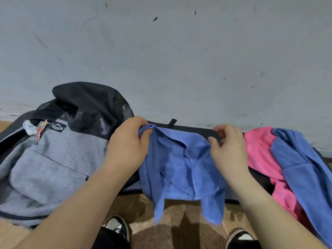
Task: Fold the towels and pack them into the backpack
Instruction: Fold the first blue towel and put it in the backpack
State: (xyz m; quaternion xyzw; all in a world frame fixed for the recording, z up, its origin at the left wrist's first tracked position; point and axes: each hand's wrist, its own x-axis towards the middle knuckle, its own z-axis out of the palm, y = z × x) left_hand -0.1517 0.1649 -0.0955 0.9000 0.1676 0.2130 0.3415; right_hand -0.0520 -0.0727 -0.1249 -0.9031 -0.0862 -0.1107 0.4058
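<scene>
A blue towel (179, 169) lies crumpled across a black surface (197, 131) in the middle, its lower corners hanging over the front edge. My left hand (127, 148) pinches its upper left corner. My right hand (229, 150) is at the towel's upper right edge with fingers curled; whether it grips the cloth is unclear. A grey and black backpack (53, 159) lies to the left, its top open. To the right are a pink towel (260, 155) and a second blue towel (301, 169) draped over it.
A pale scuffed wall (179, 60) rises directly behind the black surface. Below is a brown speckled floor (179, 216) with my two shoes, one (116, 225) left and one (240, 236) right.
</scene>
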